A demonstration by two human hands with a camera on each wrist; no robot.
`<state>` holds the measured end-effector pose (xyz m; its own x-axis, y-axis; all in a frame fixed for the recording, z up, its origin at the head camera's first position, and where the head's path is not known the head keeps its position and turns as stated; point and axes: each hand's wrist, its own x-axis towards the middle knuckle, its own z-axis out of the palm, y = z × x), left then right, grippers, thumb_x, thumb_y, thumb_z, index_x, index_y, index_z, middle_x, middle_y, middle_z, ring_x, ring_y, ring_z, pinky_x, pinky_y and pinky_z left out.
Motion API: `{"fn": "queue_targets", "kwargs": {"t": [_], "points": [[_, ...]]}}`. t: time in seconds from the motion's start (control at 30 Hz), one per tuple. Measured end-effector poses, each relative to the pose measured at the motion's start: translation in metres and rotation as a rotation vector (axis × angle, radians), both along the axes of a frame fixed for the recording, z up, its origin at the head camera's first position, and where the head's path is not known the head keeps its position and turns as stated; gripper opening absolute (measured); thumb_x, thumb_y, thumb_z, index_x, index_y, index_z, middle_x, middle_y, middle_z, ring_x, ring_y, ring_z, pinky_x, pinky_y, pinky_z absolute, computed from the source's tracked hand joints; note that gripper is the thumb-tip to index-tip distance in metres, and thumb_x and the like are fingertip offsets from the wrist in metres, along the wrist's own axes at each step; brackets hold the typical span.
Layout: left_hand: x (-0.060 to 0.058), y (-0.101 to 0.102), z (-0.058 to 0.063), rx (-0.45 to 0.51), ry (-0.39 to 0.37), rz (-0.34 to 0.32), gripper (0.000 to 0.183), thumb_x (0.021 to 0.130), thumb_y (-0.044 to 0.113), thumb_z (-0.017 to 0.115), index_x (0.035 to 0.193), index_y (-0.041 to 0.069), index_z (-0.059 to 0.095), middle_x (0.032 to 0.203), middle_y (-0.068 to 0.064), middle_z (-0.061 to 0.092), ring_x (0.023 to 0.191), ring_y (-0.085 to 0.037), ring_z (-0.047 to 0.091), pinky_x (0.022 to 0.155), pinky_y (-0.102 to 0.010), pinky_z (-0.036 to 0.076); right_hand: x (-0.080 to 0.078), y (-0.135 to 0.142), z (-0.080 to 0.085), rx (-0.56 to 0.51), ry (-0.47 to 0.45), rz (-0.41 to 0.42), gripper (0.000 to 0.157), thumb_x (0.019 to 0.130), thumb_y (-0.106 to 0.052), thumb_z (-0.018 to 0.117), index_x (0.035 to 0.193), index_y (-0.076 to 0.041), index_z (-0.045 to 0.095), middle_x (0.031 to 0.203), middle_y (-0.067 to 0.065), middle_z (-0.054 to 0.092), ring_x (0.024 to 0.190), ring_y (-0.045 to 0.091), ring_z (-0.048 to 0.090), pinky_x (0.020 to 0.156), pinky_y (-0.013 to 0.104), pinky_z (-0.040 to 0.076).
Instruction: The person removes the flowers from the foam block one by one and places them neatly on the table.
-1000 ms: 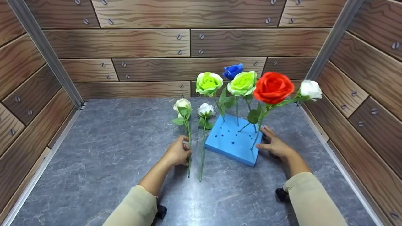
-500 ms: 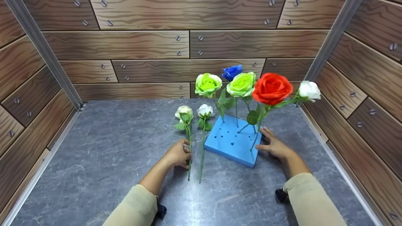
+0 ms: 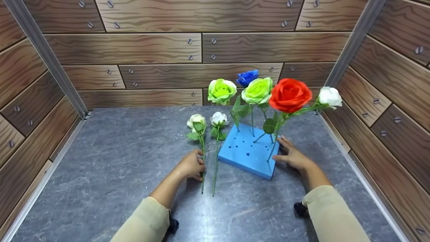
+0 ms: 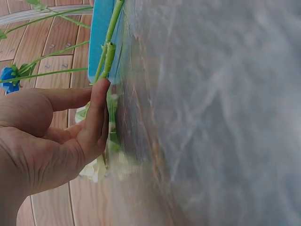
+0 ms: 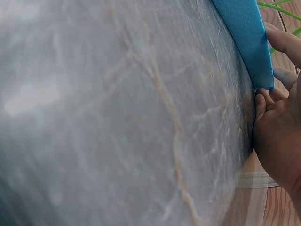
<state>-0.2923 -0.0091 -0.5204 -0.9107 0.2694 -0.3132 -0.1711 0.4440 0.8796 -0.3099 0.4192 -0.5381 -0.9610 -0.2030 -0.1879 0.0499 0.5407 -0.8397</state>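
Observation:
My left hand (image 3: 192, 165) pinches the lower stem of a cream rose (image 3: 197, 123), which lies along the tabletop with its bloom pointing away. In the left wrist view, thumb and fingertips meet near a green stem (image 4: 113, 21). Just right of it, a white rose (image 3: 219, 119) lies almost parallel, untouched. A blue foam block (image 3: 240, 151) with small holes stands askew to the right. Against its right edge rests my right hand (image 3: 295, 156), thumb and fingers spread; the right wrist view shows fingers at the blue block's corner (image 5: 256, 52).
Upright in the block stand two green roses (image 3: 221, 91), a blue rose (image 3: 248, 78), a large red rose (image 3: 290, 95) and a white rose leaning right (image 3: 330, 97). The grey marbled tabletop (image 3: 111, 161) is enclosed by wood-patterned walls (image 3: 134, 48).
The cream rose has shifted slightly right and toward me with my left hand. My right hand stays against the block. The head view has tilted a little.

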Motion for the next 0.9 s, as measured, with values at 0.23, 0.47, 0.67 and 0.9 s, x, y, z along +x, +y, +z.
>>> {"fn": "queue_targets", "kwargs": {"t": [0.23, 0.47, 0.67, 0.9], "points": [[0.0003, 0.0003, 0.0013, -0.031, 0.003, -0.012, 0.056, 0.097, -0.010, 0.068, 0.148, 0.001, 0.048, 0.107, -0.010, 0.058, 0.071, -0.020, 0.060, 0.064, -0.037, 0.070, 0.0006, -0.0010, 0.0008, -0.018, -0.011, 0.000, 0.104, 0.100, -0.023, 0.080, 0.175, -0.009, 0.009, 0.182, 0.021, -0.017, 0.166, 0.049, -0.022, 0.135, 0.074, 0.011], [0.0005, 0.0013, 0.0010, -0.055, 0.014, -0.010, 0.056, 0.097, -0.010, 0.069, 0.147, 0.003, 0.049, 0.114, -0.015, 0.063, 0.079, -0.024, 0.068, 0.064, -0.037, 0.070, 0.0005, -0.0002, 0.0002, -0.012, -0.009, 0.002, 0.103, 0.100, -0.023, 0.080, 0.175, -0.009, 0.010, 0.182, 0.021, -0.017, 0.165, 0.049, -0.026, 0.133, 0.077, 0.006], [0.0017, 0.0014, 0.0005, -0.047, 0.038, 0.001, 0.057, 0.094, -0.010, 0.072, 0.145, 0.001, 0.050, 0.119, -0.020, 0.065, 0.085, -0.029, 0.073, 0.065, -0.038, 0.071, -0.0005, 0.0007, -0.0010, -0.005, -0.007, 0.000, 0.103, 0.100, -0.023, 0.080, 0.175, -0.008, 0.010, 0.182, 0.021, -0.016, 0.165, 0.049, -0.025, 0.134, 0.077, 0.006], [0.0015, 0.0015, 0.0034, -0.040, 0.097, 0.018, 0.061, 0.089, -0.010, 0.074, 0.144, -0.002, 0.048, 0.120, -0.023, 0.066, 0.080, -0.031, 0.077, 0.064, -0.035, 0.070, -0.0007, 0.0005, -0.0012, -0.018, -0.006, -0.003, 0.103, 0.100, -0.023, 0.080, 0.175, -0.009, 0.010, 0.182, 0.021, -0.016, 0.166, 0.050, -0.021, 0.134, 0.075, 0.009]]}}
